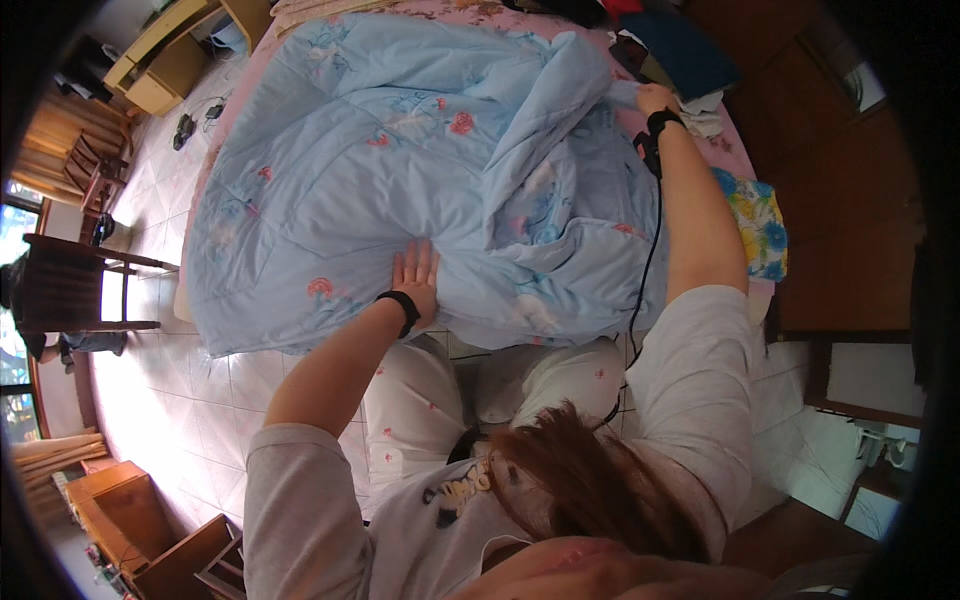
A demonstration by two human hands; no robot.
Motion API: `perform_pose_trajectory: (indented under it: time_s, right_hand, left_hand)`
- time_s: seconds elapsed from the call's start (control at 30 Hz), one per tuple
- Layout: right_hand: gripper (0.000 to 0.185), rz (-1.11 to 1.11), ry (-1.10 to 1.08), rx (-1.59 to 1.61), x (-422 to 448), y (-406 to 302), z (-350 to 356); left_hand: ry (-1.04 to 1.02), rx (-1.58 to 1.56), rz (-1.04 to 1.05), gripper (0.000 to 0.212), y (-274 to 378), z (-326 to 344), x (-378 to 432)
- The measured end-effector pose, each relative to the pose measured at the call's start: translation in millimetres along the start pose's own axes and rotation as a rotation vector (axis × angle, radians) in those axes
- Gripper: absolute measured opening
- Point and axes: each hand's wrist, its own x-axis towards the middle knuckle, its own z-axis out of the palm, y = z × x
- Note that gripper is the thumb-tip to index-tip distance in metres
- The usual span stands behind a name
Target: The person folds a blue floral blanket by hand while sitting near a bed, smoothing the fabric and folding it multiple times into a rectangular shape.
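A light blue quilt [330, 187] with red and blue flower prints lies spread over the bed before me. My left hand [416, 276] presses flat on its near middle, palm down, and creases run out from the fingers. At the quilt's right side, my right hand [657, 99] is closed on a piece of its light blue fabric. The quilt is rumpled and folded over itself near that hand. A black band circles each wrist, and a black cable [646, 277] hangs from a small device on the right wrist.
Folded clothes and a dark blue item [686, 56] lie beyond my right hand. A yellow-and-blue flowered cloth [757, 225] sits at the bed's right edge. Brown wooden cabinets [840, 187] stand at the right. Wooden chairs [67, 281] and a desk [161, 52] are at the left.
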Motion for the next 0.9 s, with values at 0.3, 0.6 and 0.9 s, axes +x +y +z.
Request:
perform_pose_trajectory:
  time_s: [0.3,0.6,0.9]
  right_hand:
    - [0.065,-0.029,-0.284,0.18,-19,-51,88]
    - [0.032,-0.275,0.067,0.158,-9,-70,23]
    - [0.045,-0.079,0.755,0.192,-9,3,-170]
  left_hand:
    - [-0.041,-0.091,0.0,0.091,4,-18,-6]
    - [-0.004,-0.107,-0.038,0.098,-9,-5,-12]
    - [-0.003,-0.041,-0.012,0.103,0,-8,-8]
